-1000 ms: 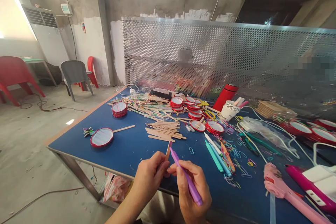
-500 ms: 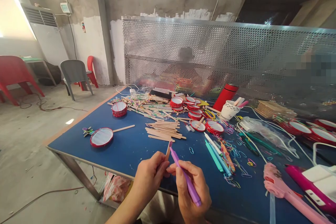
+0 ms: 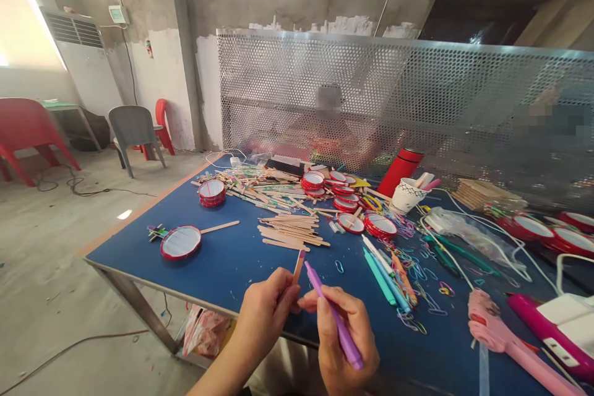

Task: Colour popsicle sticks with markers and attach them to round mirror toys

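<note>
My left hand [image 3: 269,306] is closed around a wooden craft stick [image 3: 298,266], held upright with a purple patch at its top end. A purple marker [image 3: 341,334] is gripped in my right hand [image 3: 348,328], its tip just right of the stick and apart from it. Beyond my hands lies a pile of plain craft sticks [image 3: 292,232] on the blue table. Left of them is a red-rimmed round drum piece [image 3: 180,242] with a stick poking out on each side. Several markers [image 3: 383,275] lie to the right.
A pink glue gun [image 3: 492,328] and a magenta power strip [image 3: 552,334] with white plugs sit at the right. Behind stand a red flask [image 3: 399,172] and a patterned cup [image 3: 406,196]. Rubber bands, cables and more red-rimmed drums [image 3: 380,224] are scattered around. A perforated metal screen [image 3: 288,86] borders the back.
The marker in my right hand has moved slightly right and down, its tip coming away from the stick's end. More of the purple patch shows. My left hand has barely moved.
</note>
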A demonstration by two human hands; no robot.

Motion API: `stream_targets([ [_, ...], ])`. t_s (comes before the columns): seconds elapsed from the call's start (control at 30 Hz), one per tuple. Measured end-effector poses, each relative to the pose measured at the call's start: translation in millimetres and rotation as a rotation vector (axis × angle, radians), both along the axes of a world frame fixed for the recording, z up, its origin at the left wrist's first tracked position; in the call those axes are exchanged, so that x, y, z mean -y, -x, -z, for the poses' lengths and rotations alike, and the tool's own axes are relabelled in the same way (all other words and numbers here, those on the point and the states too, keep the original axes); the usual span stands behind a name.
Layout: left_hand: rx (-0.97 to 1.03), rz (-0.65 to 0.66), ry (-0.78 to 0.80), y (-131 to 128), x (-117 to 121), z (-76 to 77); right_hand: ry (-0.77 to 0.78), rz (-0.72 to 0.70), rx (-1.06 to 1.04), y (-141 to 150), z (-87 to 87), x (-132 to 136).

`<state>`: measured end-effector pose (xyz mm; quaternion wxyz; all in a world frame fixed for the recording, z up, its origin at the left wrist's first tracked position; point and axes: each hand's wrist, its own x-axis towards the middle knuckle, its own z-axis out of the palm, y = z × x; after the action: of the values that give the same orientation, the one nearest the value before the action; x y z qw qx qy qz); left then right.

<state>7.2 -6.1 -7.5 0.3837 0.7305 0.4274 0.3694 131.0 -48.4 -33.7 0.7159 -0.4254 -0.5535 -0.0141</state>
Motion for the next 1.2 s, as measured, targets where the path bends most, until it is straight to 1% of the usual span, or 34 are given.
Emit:
stream_targets([
  [0.1,0.002,-0.005,0.003,-0.4,-0.7,0.2,0.014,0.037,0.063,-0.3,0.5,0.0],
  [0.17,0.0,-0.002,0.004,-0.4,-0.5,-0.1,0.008,0.059,0.055,-0.1,0.8,-0.3],
  [0.3,0.003,-0.002,-0.005,-0.3,0.2,-1.1,-0.006,0.01,-0.01,0.7,0.4,-0.2],
  [0.37,0.008,-0.003,-0.008,-0.5,-0.1,-1.2,-0.001,0.004,0.023,0.5,0.2,0.4],
  [0.47,0.008,-0.005,-0.01,-0.8,-1.4,-0.7,0.02,0.035,0.073,-0.1,0.6,0.9],
  [0.53,-0.002,-0.005,-0.006,-0.7,-1.9,-0.5,0.023,0.038,0.031,0.0,0.7,0.7],
  [0.63,-0.015,-0.002,0.0,-0.3,-1.4,-1.1,0.017,-0.006,-0.059,1.2,-0.5,0.0],
  [0.7,-0.008,0.003,0.003,-0.1,-0.7,-1.8,0.018,-0.025,-0.055,1.8,-2.1,-0.4],
  [0.83,0.0,0.004,0.013,-0.4,-0.4,-2.7,0.029,-0.003,0.005,1.4,-3.4,-0.1],
  [0.93,-0.004,0.008,0.014,-0.7,-0.8,-2.7,0.016,-0.002,-0.018,0.8,-2.1,0.2],
  [1.07,-0.009,0.01,0.013,-0.4,-1.0,-2.0,0.016,-0.008,0.004,0.6,-1.4,-0.1],
  [1.2,-0.017,0.007,-0.001,0.0,-1.1,-0.8,0.012,-0.029,-0.056,1.1,-2.5,-0.5],
])
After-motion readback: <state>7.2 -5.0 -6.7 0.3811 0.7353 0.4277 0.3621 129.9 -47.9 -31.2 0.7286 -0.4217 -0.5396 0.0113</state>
